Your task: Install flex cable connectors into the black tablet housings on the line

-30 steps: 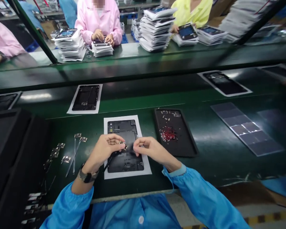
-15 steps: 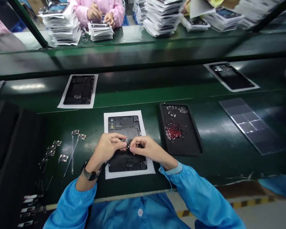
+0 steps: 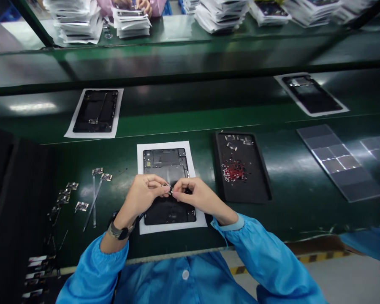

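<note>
Pinched in my left hand [image 3: 142,195] is a small circuit board [image 3: 167,188], mostly covered by the fingertips. My right hand [image 3: 194,195] has thumb and forefinger closed at the board's right edge; whether a tiny part sits between them is too small to make out. Both hands hover over a black tablet housing [image 3: 169,213], which lies open side up on a white sheet [image 3: 145,229]. Left of it, several loose circuit boards [image 3: 81,206] lie on the green bench, two with long flat ribbon cables [image 3: 94,202].
A black tray [image 3: 245,192] holds red-and-white small parts [image 3: 234,171] and little metal pieces. Other tablet housings [image 3: 96,110] lie farther back. Clear plastic film [image 3: 338,162] is at right, a dark box [image 3: 12,202] at left. Stacked sheets [image 3: 220,14] and a co-worker's hands [image 3: 142,6] are beyond.
The head view has tilted down slightly, so the far bench sits higher in the frame. Both hands stay together at the small board, with only slight finger movement.
</note>
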Action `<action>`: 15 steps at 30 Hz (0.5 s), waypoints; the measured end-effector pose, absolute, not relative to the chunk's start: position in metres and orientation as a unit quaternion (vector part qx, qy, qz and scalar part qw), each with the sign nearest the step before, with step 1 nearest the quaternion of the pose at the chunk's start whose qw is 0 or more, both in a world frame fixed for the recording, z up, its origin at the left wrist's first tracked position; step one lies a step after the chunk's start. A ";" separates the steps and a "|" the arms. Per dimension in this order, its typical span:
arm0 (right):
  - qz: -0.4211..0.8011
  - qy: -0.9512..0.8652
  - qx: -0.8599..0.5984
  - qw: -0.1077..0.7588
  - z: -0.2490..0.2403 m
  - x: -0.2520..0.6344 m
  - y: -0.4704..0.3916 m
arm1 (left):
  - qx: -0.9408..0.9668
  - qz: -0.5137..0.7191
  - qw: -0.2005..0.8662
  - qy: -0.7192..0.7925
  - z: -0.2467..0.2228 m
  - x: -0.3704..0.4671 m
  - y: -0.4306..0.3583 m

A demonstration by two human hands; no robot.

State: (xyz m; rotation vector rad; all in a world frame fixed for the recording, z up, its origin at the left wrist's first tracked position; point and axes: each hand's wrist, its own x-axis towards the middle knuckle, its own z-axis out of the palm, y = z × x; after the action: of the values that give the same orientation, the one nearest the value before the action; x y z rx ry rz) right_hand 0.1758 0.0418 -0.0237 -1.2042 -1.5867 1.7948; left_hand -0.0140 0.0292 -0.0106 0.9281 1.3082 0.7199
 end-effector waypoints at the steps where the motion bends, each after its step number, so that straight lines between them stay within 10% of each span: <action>1: 0.652 -0.573 -0.443 0.227 -0.024 0.176 0.042 | 0.412 0.315 0.630 0.578 -0.010 -0.014 0.029; 15: 0.682 -0.563 -0.426 0.193 -0.025 0.180 0.044 | 0.437 0.302 0.632 0.564 -0.009 -0.016 0.028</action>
State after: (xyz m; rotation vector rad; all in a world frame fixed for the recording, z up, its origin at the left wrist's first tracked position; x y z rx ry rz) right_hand 0.1800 0.0444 -0.0254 -1.1947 -1.5795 1.9138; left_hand -0.0156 0.0281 -0.0086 1.0008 1.2901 0.6900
